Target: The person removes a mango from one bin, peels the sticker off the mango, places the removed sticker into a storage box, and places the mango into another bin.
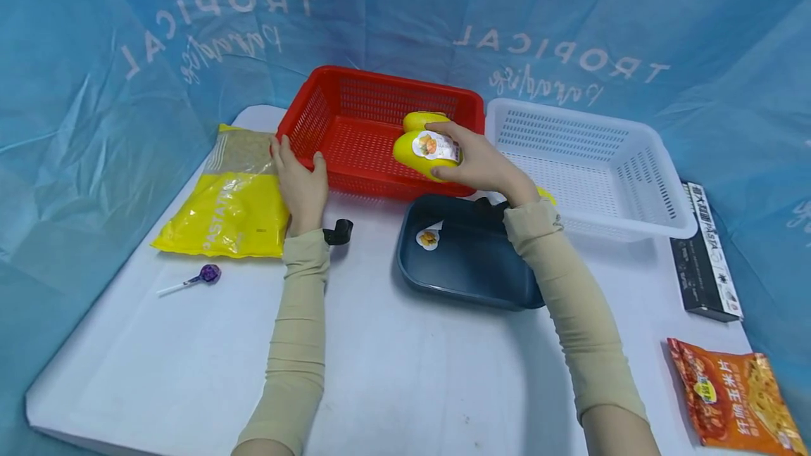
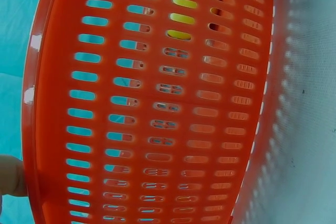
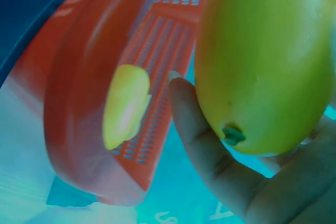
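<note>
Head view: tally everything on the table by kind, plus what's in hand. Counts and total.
Baskets: 2, red basket and white basket
Mangoes: 2, held mango, mango in the red basket
Trays: 1, blue tray
Food packs: 3, yellow bag, black box, orange packet
Lollipops: 1, lollipop
Black clips: 1, clip
Total: 10

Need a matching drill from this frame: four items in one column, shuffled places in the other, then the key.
Items:
1. mango
2. lollipop
3. red basket
4. snack bag

Places:
A. table, near right corner
B. gripped by the left hand at its near-left rim
C. held in the right hand over the basket's near rim
D. table, in front of the yellow pasta bag

Pairs: 1-C, 2-D, 3-B, 4-A
</note>
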Demonstrator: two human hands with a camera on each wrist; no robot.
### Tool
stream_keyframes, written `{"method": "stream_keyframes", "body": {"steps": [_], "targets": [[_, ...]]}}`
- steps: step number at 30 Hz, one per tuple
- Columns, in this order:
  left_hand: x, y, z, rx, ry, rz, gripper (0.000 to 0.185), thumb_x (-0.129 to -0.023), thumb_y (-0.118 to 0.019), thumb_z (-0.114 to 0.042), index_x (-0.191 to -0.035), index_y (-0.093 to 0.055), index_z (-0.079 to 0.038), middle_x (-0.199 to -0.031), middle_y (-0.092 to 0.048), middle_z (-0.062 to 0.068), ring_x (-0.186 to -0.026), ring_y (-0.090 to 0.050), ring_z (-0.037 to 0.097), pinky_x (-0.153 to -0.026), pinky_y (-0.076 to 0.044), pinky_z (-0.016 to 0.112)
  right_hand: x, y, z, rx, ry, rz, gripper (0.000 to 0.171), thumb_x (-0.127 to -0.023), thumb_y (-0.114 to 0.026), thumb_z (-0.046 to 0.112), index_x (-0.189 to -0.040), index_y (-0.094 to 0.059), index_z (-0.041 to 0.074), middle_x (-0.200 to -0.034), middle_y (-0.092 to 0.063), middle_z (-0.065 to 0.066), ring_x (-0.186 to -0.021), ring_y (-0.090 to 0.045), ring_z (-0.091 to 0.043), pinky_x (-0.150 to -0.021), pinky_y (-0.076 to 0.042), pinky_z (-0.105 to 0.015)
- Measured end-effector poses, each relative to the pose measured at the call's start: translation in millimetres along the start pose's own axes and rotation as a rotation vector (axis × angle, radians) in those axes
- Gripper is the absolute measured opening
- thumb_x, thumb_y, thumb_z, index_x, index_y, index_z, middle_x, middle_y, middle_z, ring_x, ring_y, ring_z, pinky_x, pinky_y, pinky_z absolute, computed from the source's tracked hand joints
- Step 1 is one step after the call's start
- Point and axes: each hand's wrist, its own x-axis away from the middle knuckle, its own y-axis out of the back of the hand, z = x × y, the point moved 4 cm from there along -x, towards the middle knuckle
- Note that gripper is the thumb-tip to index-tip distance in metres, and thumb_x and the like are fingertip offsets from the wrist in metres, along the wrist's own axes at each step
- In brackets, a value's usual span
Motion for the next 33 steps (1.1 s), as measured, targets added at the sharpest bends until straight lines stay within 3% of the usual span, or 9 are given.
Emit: {"method": "stream_keyframes", "body": {"steps": [14, 25, 30, 33], "targets": [[-1.7, 1.2, 0.3, -0.008, 0.008, -0.001, 0.068, -0.098, -0.053, -0.029, -0.154, -0.02, -0.008, -0.165, -0.008, 0.006, -0.149, -0.023, 0.028, -0.119, -0.026, 0.038, 40.6, -9.5, 15.0, 0.018, 0.046, 0.027, 0.069, -0.082, -0.073, 0.022, -0.143, -0.042, 0.02, -0.126, -0.052, -0.003, -0.107, -0.049, -0.02, -0.086, -0.05, -0.036], [-1.0, 0.7, -0.3, -0.034, 0.028, 0.063, 0.07, -0.099, -0.051, -0.03, -0.156, -0.015, -0.01, -0.165, -0.004, 0.005, -0.151, -0.014, 0.026, -0.121, -0.023, 0.04, 71.7, -21.6, 10.1, -0.032, 0.016, 0.04, 0.072, -0.08, -0.076, 0.022, -0.144, -0.042, 0.023, -0.126, -0.052, -0.002, -0.109, -0.048, -0.019, -0.085, -0.052, -0.035], [0.3, 3.5, -0.2, -0.048, -0.008, 0.034, 0.069, -0.098, -0.051, -0.03, -0.155, -0.018, -0.007, -0.164, -0.01, 0.008, -0.151, -0.011, 0.032, -0.122, -0.018, 0.043, 92.8, -29.4, 11.0, -0.052, 0.007, 0.047, 0.069, -0.084, -0.073, 0.023, -0.145, -0.041, 0.023, -0.125, -0.052, -0.004, -0.107, -0.048, -0.021, -0.084, -0.051, -0.035], [0.7, 5.3, -1.4, -0.08, -0.029, 0.004, 0.068, -0.098, -0.051, -0.03, -0.153, -0.021, -0.005, -0.161, -0.017, 0.011, -0.148, -0.018, 0.033, -0.122, -0.019, 0.042, 105.3, -36.7, 10.2, -0.047, 0.015, 0.046, 0.068, -0.084, -0.073, 0.024, -0.144, -0.041, 0.024, -0.123, -0.053, -0.002, -0.105, -0.049, -0.02, -0.084, -0.049, -0.035]]}}
